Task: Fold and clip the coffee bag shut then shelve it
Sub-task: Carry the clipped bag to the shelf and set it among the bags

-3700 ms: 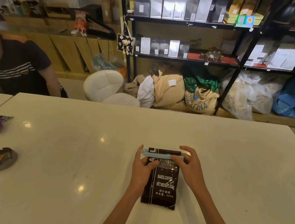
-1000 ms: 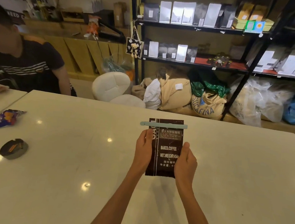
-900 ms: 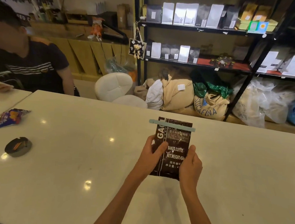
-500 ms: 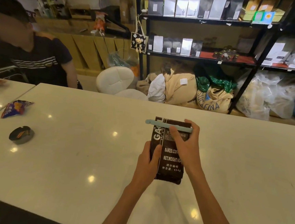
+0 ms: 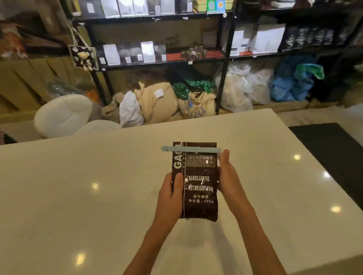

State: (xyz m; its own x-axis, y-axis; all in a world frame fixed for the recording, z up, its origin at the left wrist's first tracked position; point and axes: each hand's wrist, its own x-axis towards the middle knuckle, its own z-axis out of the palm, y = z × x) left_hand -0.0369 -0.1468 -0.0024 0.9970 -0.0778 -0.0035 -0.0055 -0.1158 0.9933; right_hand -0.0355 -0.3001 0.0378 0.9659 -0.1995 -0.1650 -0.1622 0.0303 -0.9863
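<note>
Dark brown foil forms the coffee bag (image 5: 198,182), held upright above the white table (image 5: 61,192) near its middle, print facing the viewer. A pale blue clip (image 5: 191,150) runs level across the bag just below its top edge, its left end jutting past the bag's left side. The left hand (image 5: 169,198) grasps the bag's lower left edge, thumb laid on the front panel beside the words "BAKED.COFFEE". The right hand (image 5: 229,181) clasps the right edge higher up, its fingers (image 5: 225,157) reaching to the right end of the clip; whether they touch the clip cannot be told. Both forearms enter from the near edge of the scene. The bag's bottom hangs clear of the tabletop, with a soft shadow beneath it.

Beyond the far edge of the table stands a black metal shelf unit (image 5: 225,60); its upper tiers carry rows of white and grey pouches (image 5: 131,1). On the floor below lie tan burlap sacks (image 5: 157,104) and, farther right, clear plastic bags (image 5: 241,92) and a blue one (image 5: 290,85). A white cushioned chair (image 5: 64,114) sits at far left, just behind the table. A dark mat (image 5: 338,160) covers the floor to the right.
</note>
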